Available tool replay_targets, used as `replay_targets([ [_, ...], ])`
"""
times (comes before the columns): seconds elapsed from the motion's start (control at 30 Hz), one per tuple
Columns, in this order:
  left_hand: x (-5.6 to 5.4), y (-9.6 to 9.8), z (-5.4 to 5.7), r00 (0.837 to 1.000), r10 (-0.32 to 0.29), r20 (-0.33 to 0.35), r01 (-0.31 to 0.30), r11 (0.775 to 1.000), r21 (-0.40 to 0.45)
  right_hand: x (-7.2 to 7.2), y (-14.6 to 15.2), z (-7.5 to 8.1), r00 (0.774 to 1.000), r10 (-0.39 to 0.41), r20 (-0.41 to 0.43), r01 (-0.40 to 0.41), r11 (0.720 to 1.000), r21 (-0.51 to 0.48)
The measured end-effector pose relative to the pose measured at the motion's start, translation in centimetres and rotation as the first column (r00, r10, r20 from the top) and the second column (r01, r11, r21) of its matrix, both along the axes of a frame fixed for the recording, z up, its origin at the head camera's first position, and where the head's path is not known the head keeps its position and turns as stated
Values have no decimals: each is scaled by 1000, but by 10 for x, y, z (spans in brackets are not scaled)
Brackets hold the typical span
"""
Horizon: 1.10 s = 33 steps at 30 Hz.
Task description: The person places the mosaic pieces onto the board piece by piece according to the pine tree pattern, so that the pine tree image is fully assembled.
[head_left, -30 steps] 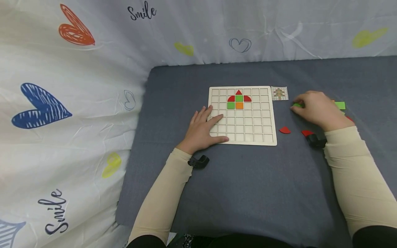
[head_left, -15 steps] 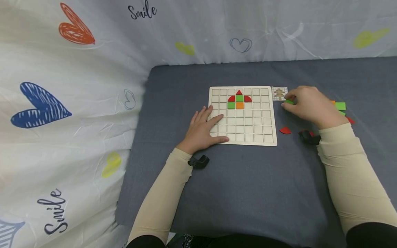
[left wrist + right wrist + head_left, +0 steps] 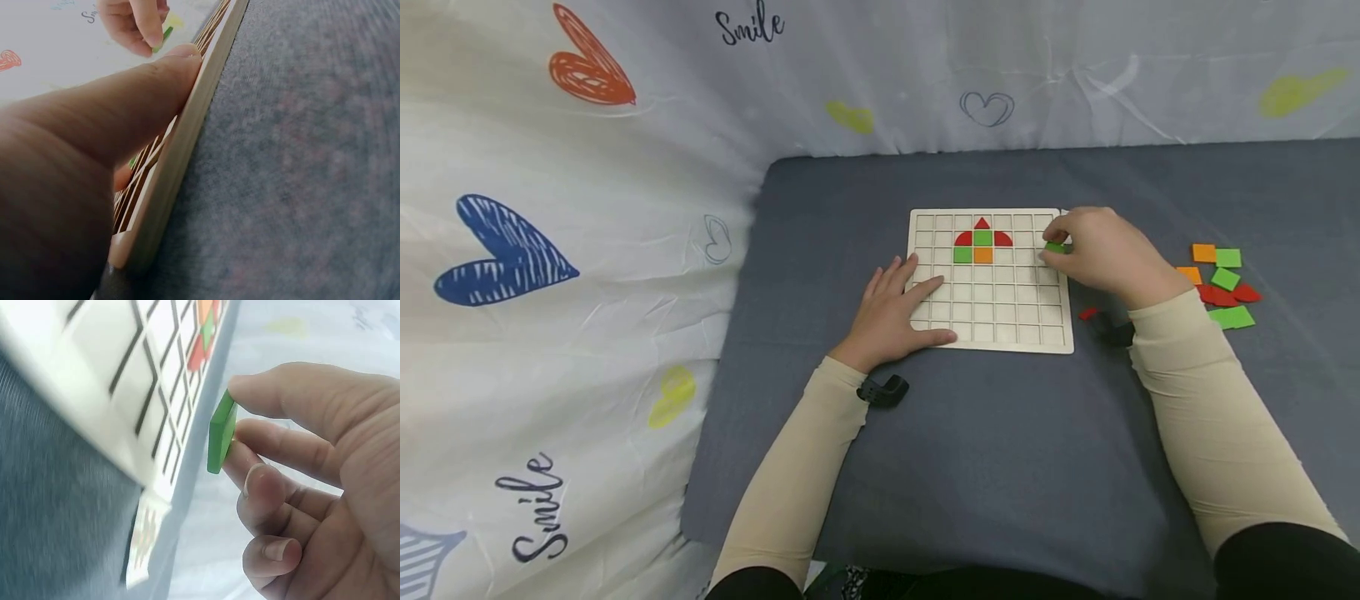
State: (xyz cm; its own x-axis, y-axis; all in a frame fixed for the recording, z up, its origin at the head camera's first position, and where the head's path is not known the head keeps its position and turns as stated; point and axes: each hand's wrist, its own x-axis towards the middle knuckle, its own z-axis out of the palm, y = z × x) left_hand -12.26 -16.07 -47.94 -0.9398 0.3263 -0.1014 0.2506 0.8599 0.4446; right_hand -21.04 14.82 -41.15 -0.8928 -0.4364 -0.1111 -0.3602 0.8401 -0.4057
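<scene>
My left hand rests with spread fingers on the left edge of a white gridded board; its thumb lies along the near rim in the left wrist view. Between thumb and fingers my right hand pinches a green square tile, held above the board's right part. Set in the upper rows of the grid are a red triangle, two red quarter-round tiles, green squares and an orange square.
Loose orange, green and red tiles lie to the right on the grey cloth. One red tile is beside the board's right edge, partly covered by the right wrist strap. A small pattern card adjoins the board, hidden by the right hand in the head view.
The right hand has moved left with the green tile, from the loose pieces to over the board's right edge, uncovering more loose tiles. My left hand has stayed in place.
</scene>
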Motion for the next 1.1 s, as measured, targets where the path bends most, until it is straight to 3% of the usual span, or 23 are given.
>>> replay_targets([
  [0.3,-1,0,0,1000,1,1,-1,1000,5,-4,-22,-12,994,106,-10,-106,994,-14],
  [0.7,0,1,-2,1000,-6,2,6,1000,-8,-8,-40,-19,992,127,23,-127,992,-14],
  [1.1,0,0,-2,1000,-2,4,2,1000,-6,-5,-37,-24,989,148,-21,-149,986,-71],
])
